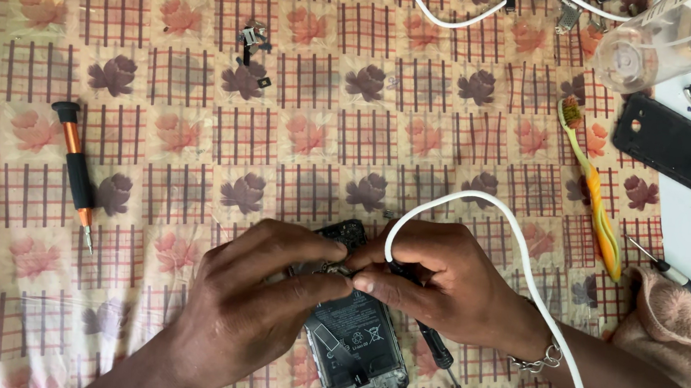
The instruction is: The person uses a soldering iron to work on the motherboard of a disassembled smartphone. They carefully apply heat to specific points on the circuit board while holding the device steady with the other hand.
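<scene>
Both hands are working at the top of the opened phone [354,342] lying on the patterned cloth [160,69], the left hand [260,297] pinching a small part against it, the right hand [439,283] closing around a dark screwdriver [436,347], seemingly loosening an inner piece, which calls for a steady, fine grip

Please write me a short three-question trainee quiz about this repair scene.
1. True or false: the orange-and-black screwdriver lies apart from both hands.
2. What do the left hand and right hand work on?
3. Which lies nearest the yellow toothbrush: A) black phone cover, B) opened phone?

Key
1. True
2. The opened phone, its back off
3. A
</scene>
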